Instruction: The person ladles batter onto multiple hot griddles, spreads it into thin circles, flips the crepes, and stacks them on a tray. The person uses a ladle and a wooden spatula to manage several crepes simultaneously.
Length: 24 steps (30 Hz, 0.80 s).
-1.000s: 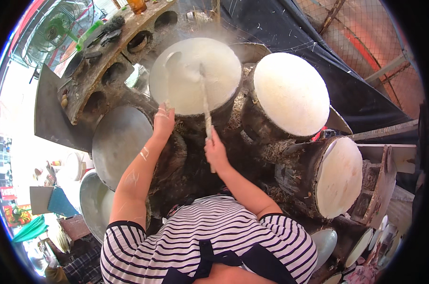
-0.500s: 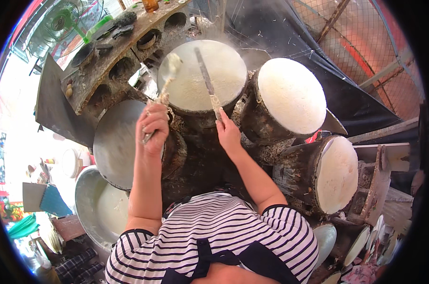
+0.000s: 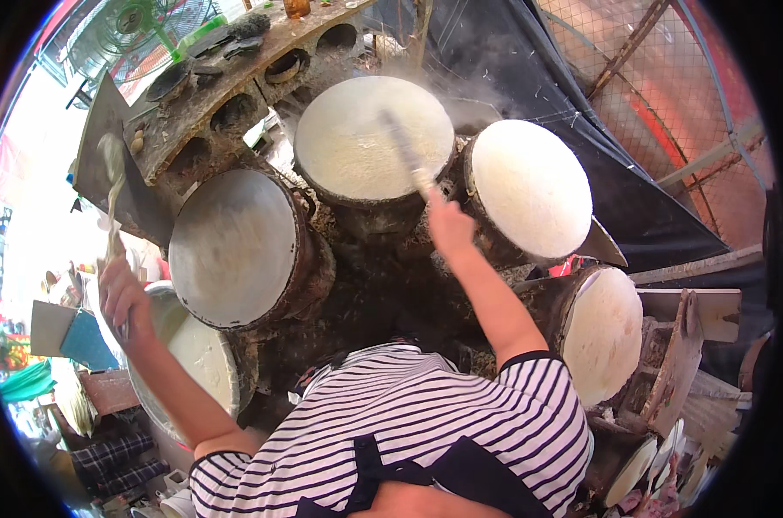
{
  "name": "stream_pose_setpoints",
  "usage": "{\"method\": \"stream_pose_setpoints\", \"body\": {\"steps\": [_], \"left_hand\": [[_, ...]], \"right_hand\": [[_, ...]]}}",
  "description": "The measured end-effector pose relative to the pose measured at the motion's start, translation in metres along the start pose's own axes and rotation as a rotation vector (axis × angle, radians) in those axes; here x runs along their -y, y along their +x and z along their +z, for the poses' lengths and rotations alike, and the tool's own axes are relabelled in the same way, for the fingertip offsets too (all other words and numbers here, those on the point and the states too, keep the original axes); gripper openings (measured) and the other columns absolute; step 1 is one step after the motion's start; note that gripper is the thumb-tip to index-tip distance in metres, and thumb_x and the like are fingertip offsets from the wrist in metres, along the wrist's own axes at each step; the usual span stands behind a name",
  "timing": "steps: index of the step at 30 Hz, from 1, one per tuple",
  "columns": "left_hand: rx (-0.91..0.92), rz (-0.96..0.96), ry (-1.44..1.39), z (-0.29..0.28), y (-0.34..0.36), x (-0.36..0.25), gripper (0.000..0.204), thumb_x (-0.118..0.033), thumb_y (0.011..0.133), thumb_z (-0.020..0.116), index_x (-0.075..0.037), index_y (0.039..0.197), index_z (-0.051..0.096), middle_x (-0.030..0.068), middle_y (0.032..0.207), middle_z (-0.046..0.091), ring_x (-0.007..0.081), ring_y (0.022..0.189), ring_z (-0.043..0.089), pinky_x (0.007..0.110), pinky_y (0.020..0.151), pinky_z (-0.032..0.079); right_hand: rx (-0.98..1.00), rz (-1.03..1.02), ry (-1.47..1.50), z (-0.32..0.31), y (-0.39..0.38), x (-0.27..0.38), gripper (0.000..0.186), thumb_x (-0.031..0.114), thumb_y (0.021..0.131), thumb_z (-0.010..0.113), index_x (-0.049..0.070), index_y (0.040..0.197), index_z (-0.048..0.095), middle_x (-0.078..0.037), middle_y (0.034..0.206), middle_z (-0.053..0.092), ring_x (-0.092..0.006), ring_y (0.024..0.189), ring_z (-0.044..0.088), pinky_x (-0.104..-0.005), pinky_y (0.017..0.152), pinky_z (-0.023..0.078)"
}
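Observation:
My left hand (image 3: 125, 298) is closed on the handle of a batter-smeared ladle (image 3: 112, 164), raised above the left edge of a large basin of pale batter (image 3: 193, 367). My right hand (image 3: 451, 226) grips a long flat spatula (image 3: 402, 148), blurred by motion, whose blade reaches over the far middle griddle. A thin pale pancake (image 3: 344, 142) covers that round griddle. Another white pancake (image 3: 529, 186) lies on the griddle to its right, and a browner-spotted pancake (image 3: 603, 337) covers the near right one. The left griddle (image 3: 233, 248) shows bare grey metal with no batter on it.
A soot-covered stove ledge (image 3: 227, 112) with round holes runs along the far left, beside a standing fan (image 3: 132, 22). A metal sheet (image 3: 119, 160) leans near the left griddle. Black sheeting (image 3: 573, 147) hangs at the right. Steam rises behind the griddles.
My left hand has swung left with the ladle, from the middle griddle to beside the batter basin. My right hand has shifted slightly right and nearer, its spatula still over the middle griddle.

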<state>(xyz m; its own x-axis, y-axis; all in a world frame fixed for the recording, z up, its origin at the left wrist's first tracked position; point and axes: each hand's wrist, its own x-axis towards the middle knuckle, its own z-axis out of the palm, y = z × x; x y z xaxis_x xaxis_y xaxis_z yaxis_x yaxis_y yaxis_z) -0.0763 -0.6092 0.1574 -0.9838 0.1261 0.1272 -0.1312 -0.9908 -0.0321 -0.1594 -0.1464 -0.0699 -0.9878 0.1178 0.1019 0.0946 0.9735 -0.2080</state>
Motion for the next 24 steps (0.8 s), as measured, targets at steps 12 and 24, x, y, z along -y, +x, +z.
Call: {"method": "stream_pose_setpoints", "body": {"steps": [12,24], "left_hand": [[-0.432,0.443,0.384,-0.099,-0.181,-0.108,0.041,-0.02,0.098,0.032,0.007,0.129,0.031,-0.0006,0.06,0.038,0.0075,0.044,0.036,0.021,0.039,0.032],[-0.882,0.706,1.375,-0.143,-0.26,-0.034,0.039,-0.018,0.091,0.05,0.002,0.124,0.044,-0.0026,0.06,0.035,0.0051,0.046,0.031,0.017,0.039,0.027]], "right_hand": [[-0.048,0.2,0.404,0.003,0.012,-0.015,0.026,0.026,0.084,0.05,0.008,0.103,0.054,-0.017,0.076,0.063,-0.0353,0.071,0.062,-0.0492,0.06,0.048],[0.666,-0.803,0.976,0.004,-0.257,0.347,0.036,0.032,0.081,0.055,0.006,0.104,0.051,-0.019,0.082,0.063,-0.0381,0.08,0.061,-0.0492,0.07,0.047]]}}
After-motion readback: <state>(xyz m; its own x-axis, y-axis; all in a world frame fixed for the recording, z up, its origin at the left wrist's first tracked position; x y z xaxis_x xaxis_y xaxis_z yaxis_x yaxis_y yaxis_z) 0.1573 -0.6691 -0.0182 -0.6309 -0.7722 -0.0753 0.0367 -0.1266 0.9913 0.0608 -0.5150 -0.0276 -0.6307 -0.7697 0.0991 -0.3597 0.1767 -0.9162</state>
